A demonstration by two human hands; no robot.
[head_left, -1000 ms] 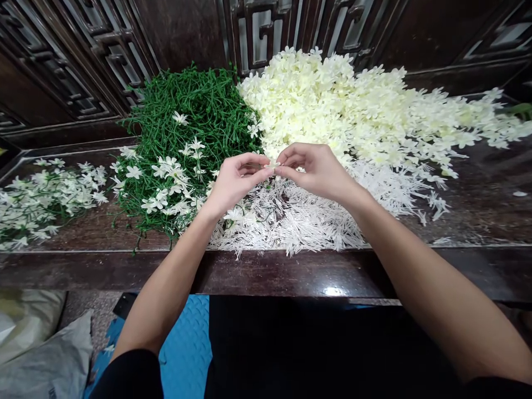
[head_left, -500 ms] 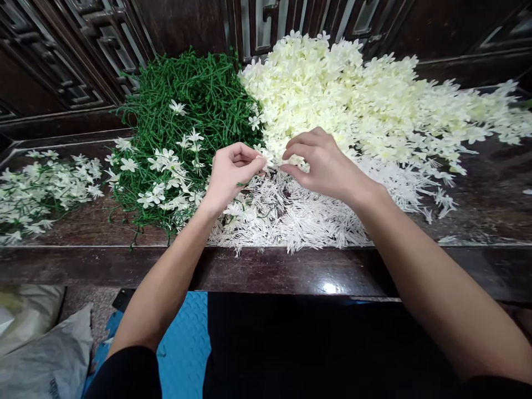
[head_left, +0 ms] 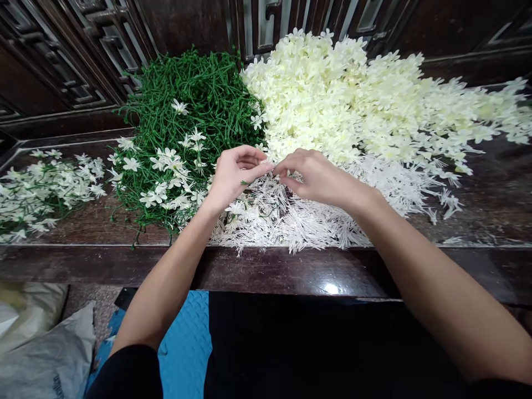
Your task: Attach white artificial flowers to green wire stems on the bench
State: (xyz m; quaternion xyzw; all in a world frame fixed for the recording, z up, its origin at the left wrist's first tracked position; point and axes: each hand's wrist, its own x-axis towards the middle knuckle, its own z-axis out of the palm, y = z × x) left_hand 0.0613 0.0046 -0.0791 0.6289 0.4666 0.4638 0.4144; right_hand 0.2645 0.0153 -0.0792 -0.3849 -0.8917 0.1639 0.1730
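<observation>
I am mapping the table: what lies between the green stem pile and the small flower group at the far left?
Mostly bare dark table separates the green stem pile from the left flower group, in the head view.

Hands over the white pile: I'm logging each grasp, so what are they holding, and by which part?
The left hand and right hand meet fingertip to fingertip, pinching something small between them. A short green stem shows below the left fingers; the exact hold cannot be told.

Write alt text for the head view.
Over a dark wooden table, the left hand and right hand pinch a small piece together at their fingertips. Behind them lie green stems, cream flowers and white spiky parts.
</observation>
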